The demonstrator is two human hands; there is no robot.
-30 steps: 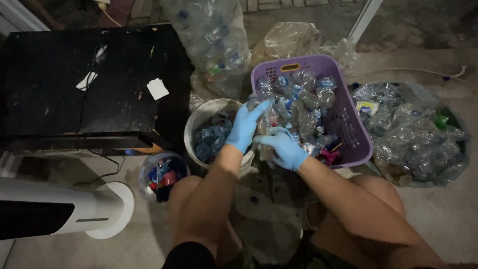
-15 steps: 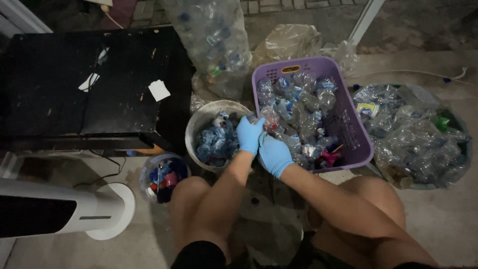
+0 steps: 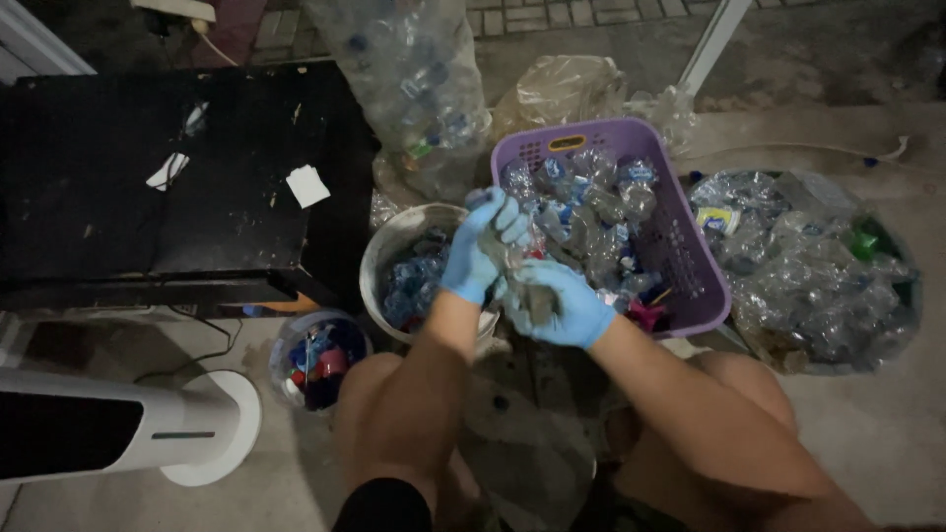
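Note:
Both my hands wear blue gloves and meet over the gap between a white bucket [image 3: 382, 258] and a purple basket [image 3: 685, 251]. My left hand [image 3: 480, 246] grips the top end of a crushed clear plastic bottle [image 3: 524, 264]. My right hand [image 3: 552, 303] is closed around the bottle's lower part. The basket holds several crushed clear bottles with blue labels. The bucket holds bluish plastic pieces. My knees show at the bottom of the view.
A black table [image 3: 168, 177] stands at the left. A small container of coloured caps [image 3: 317, 357] sits below it. A white fan base [image 3: 207, 433] lies lower left. Clear bags of bottles stand behind [image 3: 414, 89] and at the right [image 3: 808, 266].
My hands drew back from the basket toward the bucket, holding the bottle. The left hand has shifted up to the bottle's top end.

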